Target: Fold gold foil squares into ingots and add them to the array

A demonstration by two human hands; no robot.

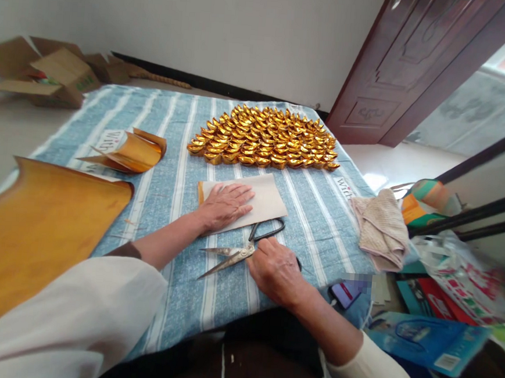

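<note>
My left hand [228, 203] lies flat with its fingers stretched out on a pale sheet of paper [271, 197], whose left edge shows a strip of gold. Just nearer to me, my right hand [275, 266] is closed around one handle of a pair of scissors [245, 251]. The blades are spread apart and point left, and the other black handle loop stands free by the paper's lower edge. Beyond the paper, several rows of folded gold paper ingots [265, 137] are heaped together. A large gold sheet [52, 226] stretches under and past my left arm.
A curled gold sheet [139, 152] rests at the left on the striped blue tablecloth [177, 119]. Along the right edge are a beige cloth [383, 228] and a phone [344, 292]. Bags and boxes crowd the right side; an open carton [64, 75] stands beyond the table.
</note>
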